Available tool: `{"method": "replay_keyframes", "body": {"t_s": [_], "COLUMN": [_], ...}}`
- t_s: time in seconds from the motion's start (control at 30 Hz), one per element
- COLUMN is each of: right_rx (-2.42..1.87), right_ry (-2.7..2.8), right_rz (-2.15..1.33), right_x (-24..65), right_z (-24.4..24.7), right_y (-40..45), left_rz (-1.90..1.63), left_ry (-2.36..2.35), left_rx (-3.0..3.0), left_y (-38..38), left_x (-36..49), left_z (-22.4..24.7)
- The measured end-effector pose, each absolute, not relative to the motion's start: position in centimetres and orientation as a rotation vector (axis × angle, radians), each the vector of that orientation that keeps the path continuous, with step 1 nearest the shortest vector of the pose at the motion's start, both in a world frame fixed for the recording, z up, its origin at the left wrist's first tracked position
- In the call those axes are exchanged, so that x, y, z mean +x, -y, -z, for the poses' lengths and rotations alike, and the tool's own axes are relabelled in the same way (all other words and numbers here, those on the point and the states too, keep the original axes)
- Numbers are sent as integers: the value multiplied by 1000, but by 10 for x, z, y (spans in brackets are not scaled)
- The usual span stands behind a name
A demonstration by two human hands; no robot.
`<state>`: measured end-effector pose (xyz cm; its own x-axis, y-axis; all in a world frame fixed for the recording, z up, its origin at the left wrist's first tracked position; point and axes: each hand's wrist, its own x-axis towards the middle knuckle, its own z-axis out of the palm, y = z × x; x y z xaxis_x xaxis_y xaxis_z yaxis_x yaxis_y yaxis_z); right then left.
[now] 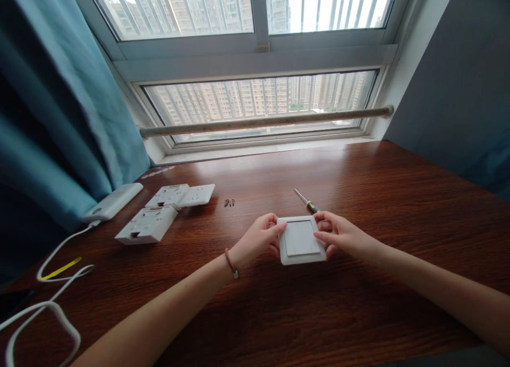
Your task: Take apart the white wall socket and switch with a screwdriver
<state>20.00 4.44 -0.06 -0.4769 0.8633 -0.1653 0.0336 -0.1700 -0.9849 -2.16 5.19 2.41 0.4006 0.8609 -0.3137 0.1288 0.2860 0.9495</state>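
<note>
A square white switch panel (302, 239) with a raised inner plate is held above the brown table. My left hand (263, 234) grips its left edge, thumb on the front face and fingers partly hidden behind. On the opposite edge, my right hand (334, 233) pinches it the same way. Just beyond my right hand lies a screwdriver (306, 201), its handle end partly hidden by that hand. Several small screws (229, 203) sit in a group on the table, left of the screwdriver.
White boxes (147, 224) and a white socket panel (198, 195) lie at the left. Further left are a white power bank (113, 202), a white cable (59, 308) and a yellow strip (61, 269). A window with a rail (266, 122) stands behind the table (247, 303).
</note>
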Motion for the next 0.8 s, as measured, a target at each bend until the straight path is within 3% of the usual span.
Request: {"method": "replay_keyframes", "body": {"t_s": [0.8], "right_rx": [-1064], "right_ry": [1371], "right_rz": [-1813], "right_x": [192], "right_z": [-3], "right_y": [-32], "left_rz": [-529], "left_ry": [-941], "left_rx": [1300], "left_y": [-45], "left_x": [-18], "left_z": [-25]}}
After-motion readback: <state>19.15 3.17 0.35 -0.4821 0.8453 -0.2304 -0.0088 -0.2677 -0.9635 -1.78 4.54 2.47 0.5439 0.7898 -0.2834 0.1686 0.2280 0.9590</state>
